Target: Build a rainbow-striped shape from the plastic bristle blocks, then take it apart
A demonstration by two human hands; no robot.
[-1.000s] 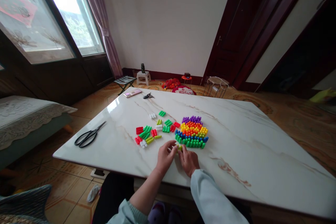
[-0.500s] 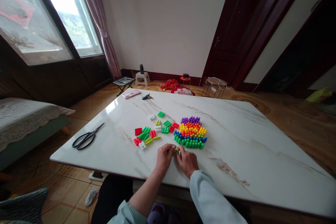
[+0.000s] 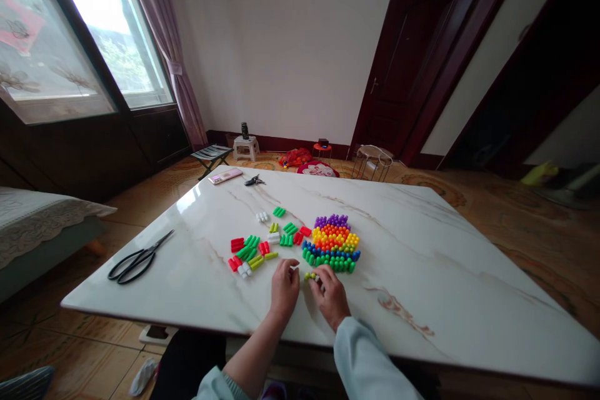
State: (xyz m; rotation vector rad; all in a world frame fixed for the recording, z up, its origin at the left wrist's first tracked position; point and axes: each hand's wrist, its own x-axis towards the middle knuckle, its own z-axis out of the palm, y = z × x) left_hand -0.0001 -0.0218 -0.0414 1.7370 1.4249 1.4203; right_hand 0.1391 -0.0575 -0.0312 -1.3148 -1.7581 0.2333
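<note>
My right hand (image 3: 330, 295) is closed in a pinch on small yellow-green beads (image 3: 309, 276) just above the front of the table. To its left, my left hand (image 3: 285, 292) is apart from those beads, its fingers curled and thumb close to the forefinger; anything between them is too small to make out. Just beyond my right hand stands a bead piece (image 3: 332, 240) in rows of purple, orange, yellow, blue and green. Left of it lie scattered groups of tube-shaped beads: green (image 3: 289, 228), red (image 3: 237, 244), white (image 3: 244, 270) and yellow-green (image 3: 255, 262).
Black-handled scissors (image 3: 140, 257) lie at the left of the white marble-patterned table (image 3: 422, 275). Toward the far edge are a pink phone (image 3: 225, 175) and dark small pliers or snips (image 3: 254, 180). Beyond the table stand a white stool (image 3: 246, 147) and a folding stool (image 3: 212, 154).
My left hand has drawn away from the yellow-green beads, which stay in my right hand. The view has shifted slightly, so the table things appear further left and a little lower.
</note>
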